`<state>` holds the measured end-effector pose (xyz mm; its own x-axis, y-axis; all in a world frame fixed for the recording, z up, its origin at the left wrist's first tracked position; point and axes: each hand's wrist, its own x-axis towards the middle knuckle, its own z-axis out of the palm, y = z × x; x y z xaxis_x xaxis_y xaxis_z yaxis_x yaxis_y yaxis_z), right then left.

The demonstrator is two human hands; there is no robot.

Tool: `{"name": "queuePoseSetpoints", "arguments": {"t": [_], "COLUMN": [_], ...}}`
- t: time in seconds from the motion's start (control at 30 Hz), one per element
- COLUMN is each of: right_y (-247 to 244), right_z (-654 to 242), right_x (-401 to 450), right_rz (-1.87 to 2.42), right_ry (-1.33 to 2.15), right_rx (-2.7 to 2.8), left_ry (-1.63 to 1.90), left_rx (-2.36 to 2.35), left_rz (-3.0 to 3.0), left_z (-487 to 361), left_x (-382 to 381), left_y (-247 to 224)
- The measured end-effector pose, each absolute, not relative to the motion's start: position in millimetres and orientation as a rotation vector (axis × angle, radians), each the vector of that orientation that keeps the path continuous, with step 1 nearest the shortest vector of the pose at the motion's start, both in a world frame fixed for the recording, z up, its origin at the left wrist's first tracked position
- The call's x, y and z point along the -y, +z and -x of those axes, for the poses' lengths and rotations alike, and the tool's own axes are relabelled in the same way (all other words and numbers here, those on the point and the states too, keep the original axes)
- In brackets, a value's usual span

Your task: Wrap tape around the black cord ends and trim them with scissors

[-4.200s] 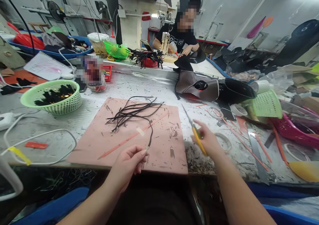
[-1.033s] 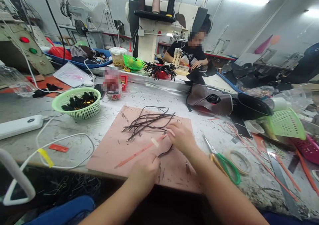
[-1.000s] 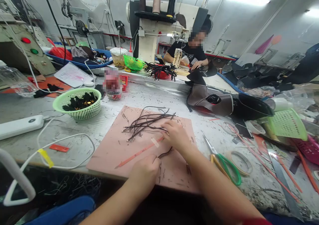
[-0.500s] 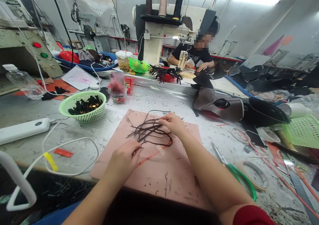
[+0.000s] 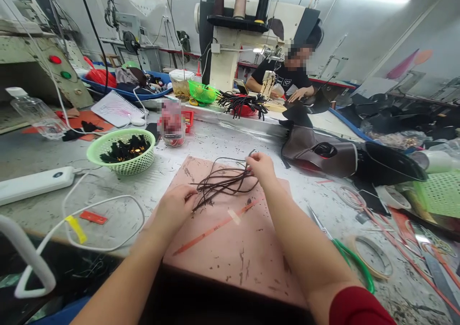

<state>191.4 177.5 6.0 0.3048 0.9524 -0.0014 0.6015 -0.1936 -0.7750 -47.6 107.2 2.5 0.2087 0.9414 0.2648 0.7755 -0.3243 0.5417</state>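
Note:
A loose bundle of thin dark brown cords (image 5: pixel 224 180) lies across the pink board (image 5: pixel 219 248). At the bundle's right end my right hand (image 5: pixel 259 166) is closed, thumb and fingers pinching the cords. My left hand (image 5: pixel 179 201) is closed at the left ends, its fingertips pressed together on cord ends; how many it grips is hidden. An orange strip with printed marks (image 5: pixel 215 230) lies slantwise on the board below the cords, with a small piece of beige tape across it.
Green-handled scissors (image 5: pixel 345 250) and a tape roll (image 5: pixel 373 257) lie to the right. A green basket of black pieces (image 5: pixel 122 159) stands at left, near a white cable. Brown leather pieces (image 5: pixel 319 150) lie at back right. A co-worker (image 5: pixel 283 78) sits behind a sewing machine.
My right hand has moved right and slightly away from me, drawing the cords straighter. My left hand has shifted a little left and up, and more of the orange strip shows.

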Motion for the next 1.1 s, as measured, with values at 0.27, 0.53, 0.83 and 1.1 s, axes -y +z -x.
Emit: {"name": "queuePoseSetpoints", "arguments": {"t": [0.27, 0.53, 0.83, 1.1], "right_y": [4, 19, 26, 29], "right_z": [-207, -173, -147, -182], "right_x": [-144, -93, -5, -10], "right_rz": [1.847, 1.577, 1.312, 1.441], "right_ry": [0.761, 0.934, 0.979, 0.831], "right_rx": [1.634, 1.912, 1.645, 1.657], "left_ry": [0.873, 0.89, 0.924, 0.687], "left_rx": [-1.662, -1.255, -1.045, -1.137], "left_rz": [-2.078, -1.334, -0.938, -1.368], "left_z": [56, 36, 14, 31], "left_x": [-107, -53, -15, -3], "left_y": [1, 11, 19, 0]}}
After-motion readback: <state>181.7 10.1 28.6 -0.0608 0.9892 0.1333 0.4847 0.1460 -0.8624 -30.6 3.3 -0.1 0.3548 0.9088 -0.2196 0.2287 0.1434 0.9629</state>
